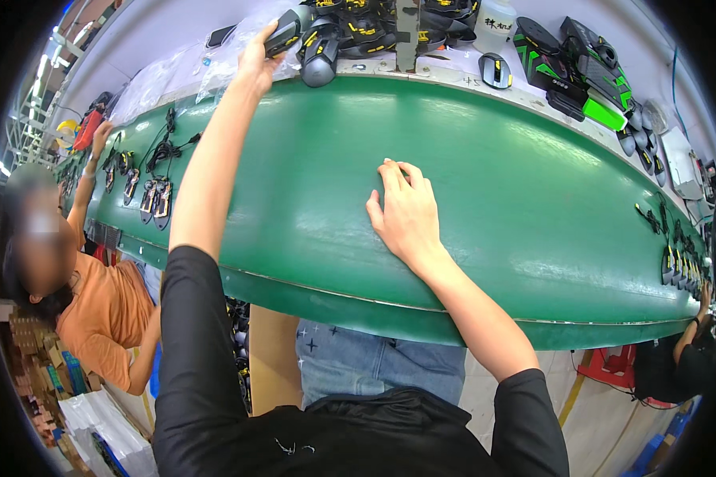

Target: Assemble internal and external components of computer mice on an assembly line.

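Observation:
At the far left of the green conveyor belt (326,183), my left hand (256,65) reaches up to the ledge behind it. Its fingers are closed round a dark grey mouse shell (284,35), beside a pile of similar black and yellow mouse shells (362,30). Another grey mouse shell (319,63) lies at the ledge's edge, just right of the held one. My right hand (406,208) rests on the belt near its middle, thumb apart and fingers loosely bent, with nothing visible in it.
Corded mouse parts lie on the belt at left (157,195) and right (675,266). Along the ledge are a single mouse (496,71), black-green boxes (542,52), a white bottle (494,25) and clear plastic bags (223,60). A co-worker in orange (107,306) sits at left; another person's arm shows at right.

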Demonstrator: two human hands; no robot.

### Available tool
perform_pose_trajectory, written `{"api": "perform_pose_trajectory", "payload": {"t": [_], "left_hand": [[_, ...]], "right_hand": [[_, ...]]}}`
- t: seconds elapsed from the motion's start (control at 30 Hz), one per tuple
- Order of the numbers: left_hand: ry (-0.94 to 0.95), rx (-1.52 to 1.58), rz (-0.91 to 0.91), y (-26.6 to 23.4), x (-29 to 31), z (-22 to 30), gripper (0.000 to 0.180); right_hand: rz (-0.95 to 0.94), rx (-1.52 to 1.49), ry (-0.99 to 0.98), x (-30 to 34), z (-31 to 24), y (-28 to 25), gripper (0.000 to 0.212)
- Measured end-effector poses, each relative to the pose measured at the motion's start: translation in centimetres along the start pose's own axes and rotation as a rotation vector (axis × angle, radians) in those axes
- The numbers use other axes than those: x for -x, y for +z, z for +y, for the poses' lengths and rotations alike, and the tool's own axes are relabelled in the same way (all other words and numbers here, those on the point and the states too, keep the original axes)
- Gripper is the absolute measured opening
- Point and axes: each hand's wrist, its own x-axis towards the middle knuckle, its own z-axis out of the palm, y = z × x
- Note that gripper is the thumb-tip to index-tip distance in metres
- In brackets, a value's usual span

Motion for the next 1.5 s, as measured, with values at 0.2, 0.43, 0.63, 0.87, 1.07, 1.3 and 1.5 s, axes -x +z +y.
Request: {"api": "perform_pose_trajectory", "payload": {"t": [0.2,0.43,0.63,0.87,1.07,1.3,1.5], "left_hand": [[0.180,-0.641,0.317,1.2,-5.7,-2.0,0.064],[0.350,-1.188,0.393,1.0,-7.8,-2.8,0.076],[0.539,-1.253,0.264,2.9,-2.8,-3.1,0.077],[0.527,-1.638,0.028,4.5,5.0,-4.6,0.080],[0.392,-1.574,-0.058,4.7,3.5,-3.9,0.076],[0.358,-1.228,-0.062,3.6,-0.1,-0.1,0.068],[0.410,-1.246,-0.072,9.0,-5.1,0.8,0.074]], "right_hand": [[0.009,0.011,0.012,0.1,0.6,-0.2,0.035],[0.019,0.014,0.001,-0.1,0.0,-0.5,0.034],[0.003,0.051,0.016,0.0,0.6,-0.6,0.034],[0.021,0.059,0.022,-0.2,0.3,-0.7,0.031],[0.033,0.053,0.041,-0.1,0.7,-0.4,0.029],[0.046,0.058,0.041,-0.3,0.7,-0.6,0.026],[0.068,0.079,0.041,-0.4,0.6,-0.1,0.026]]}}
